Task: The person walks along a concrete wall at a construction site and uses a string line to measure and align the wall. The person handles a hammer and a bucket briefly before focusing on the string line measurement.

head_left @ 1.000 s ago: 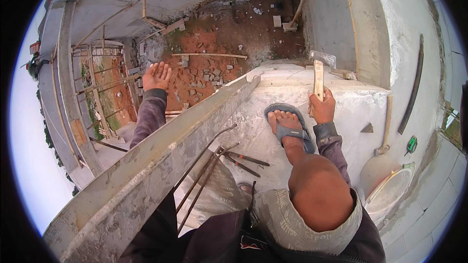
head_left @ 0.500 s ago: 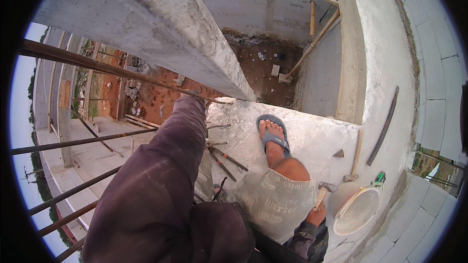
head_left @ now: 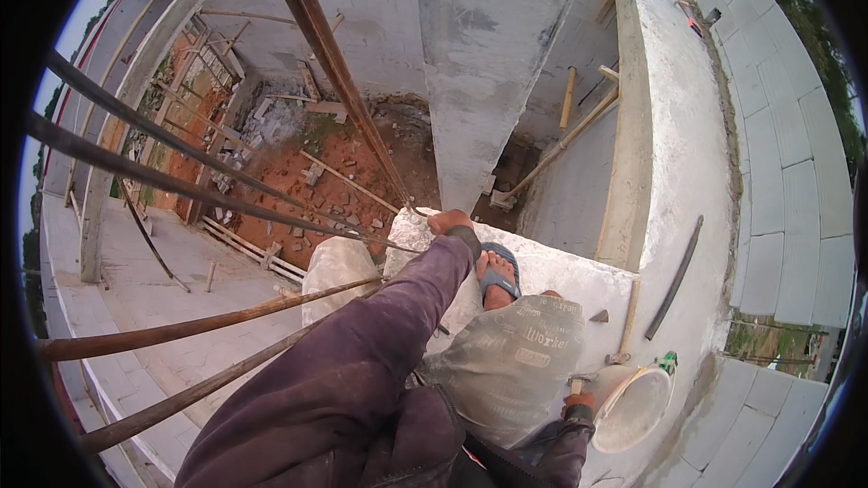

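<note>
By the right hand, a short hammer is held low beside the pale, lettered trouser fabric, its fingers curled around the wooden handle just below the metal head. The left hand is stretched forward at the foot of a tall, flat-faced grey panel, smooth but stained; whether its fingers are spread, pressed together or gripping cannot be told. Rough, chalky concrete is seen under a ribbed-edged rubber sandal, and long, round, rust-brown rods are fanned out past the left arm. To the right, a round, whitish bucket is seen near the hammer, with a wooden-shafted tool, a small angular fragment and a dark, gently curved strip laid beyond it. Below, crumbly reddish earth is strewn with blocky rubble.
</note>
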`<action>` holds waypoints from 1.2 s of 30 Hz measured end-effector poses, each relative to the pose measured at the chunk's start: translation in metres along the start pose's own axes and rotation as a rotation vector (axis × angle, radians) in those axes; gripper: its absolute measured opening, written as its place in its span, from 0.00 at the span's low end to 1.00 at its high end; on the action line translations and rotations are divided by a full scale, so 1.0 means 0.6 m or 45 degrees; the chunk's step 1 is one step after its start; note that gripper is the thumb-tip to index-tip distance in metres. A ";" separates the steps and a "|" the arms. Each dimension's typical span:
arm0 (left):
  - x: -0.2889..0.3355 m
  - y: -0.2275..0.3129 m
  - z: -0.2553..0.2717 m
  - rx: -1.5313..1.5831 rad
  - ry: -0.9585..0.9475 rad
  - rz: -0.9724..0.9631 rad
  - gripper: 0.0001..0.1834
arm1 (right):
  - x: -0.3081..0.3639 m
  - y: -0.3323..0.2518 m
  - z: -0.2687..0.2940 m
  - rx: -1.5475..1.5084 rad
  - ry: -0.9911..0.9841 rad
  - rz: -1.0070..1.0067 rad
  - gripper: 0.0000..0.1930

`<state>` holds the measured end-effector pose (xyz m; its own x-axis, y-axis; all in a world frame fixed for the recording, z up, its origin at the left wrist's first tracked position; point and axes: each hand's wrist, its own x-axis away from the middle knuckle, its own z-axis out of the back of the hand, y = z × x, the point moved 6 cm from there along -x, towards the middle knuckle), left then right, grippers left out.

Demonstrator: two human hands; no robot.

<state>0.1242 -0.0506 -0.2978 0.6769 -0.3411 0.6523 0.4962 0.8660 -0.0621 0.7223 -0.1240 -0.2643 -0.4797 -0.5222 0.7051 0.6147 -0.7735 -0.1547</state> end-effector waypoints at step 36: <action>0.467 -0.129 0.530 1.945 0.788 -1.666 0.41 | -0.214 0.075 -0.067 1.507 0.079 0.691 0.19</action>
<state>0.1027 -0.0970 0.1300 0.5958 -0.6241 -0.5056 0.2030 -0.4920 0.8466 0.7865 -0.1062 -0.3895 -0.0060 -0.7067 0.7075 0.8982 0.3071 0.3144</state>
